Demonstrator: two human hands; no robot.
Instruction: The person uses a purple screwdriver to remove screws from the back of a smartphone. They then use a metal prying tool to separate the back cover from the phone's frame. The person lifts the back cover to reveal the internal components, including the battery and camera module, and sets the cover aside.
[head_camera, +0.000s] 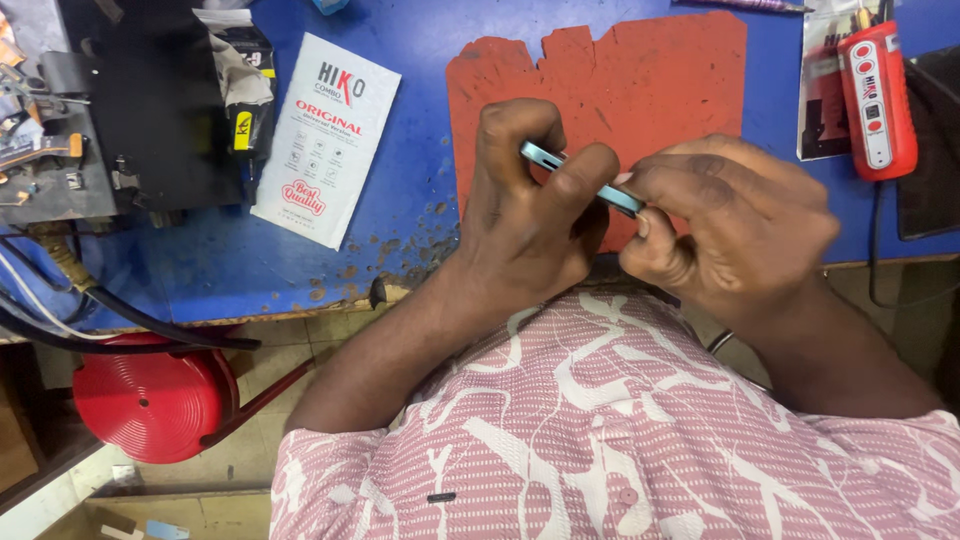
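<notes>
I see my left hand curled around a slim light-blue phone, fingers wrapped over its top edge and thumb pressed along the side that faces me, so it is closed and gripping the phone. My right hand is closed too, pinching the phone's right end between thumb and bent fingers; the two hands sit just beside each other, with only the narrow edge of the phone showing between them. The phone is held edge-on and tilted, its left end higher, above the near part of a worn red mat that lies on the blue workbench. To the left of the mat lies a white flat packet with red print, and beyond it a dark machine with cables at the bench's left end. A red handheld tool rests at the far right. Below the bench edge, a red round stool stands on the floor, and my pink patterned shirt fills the lower view
</notes>
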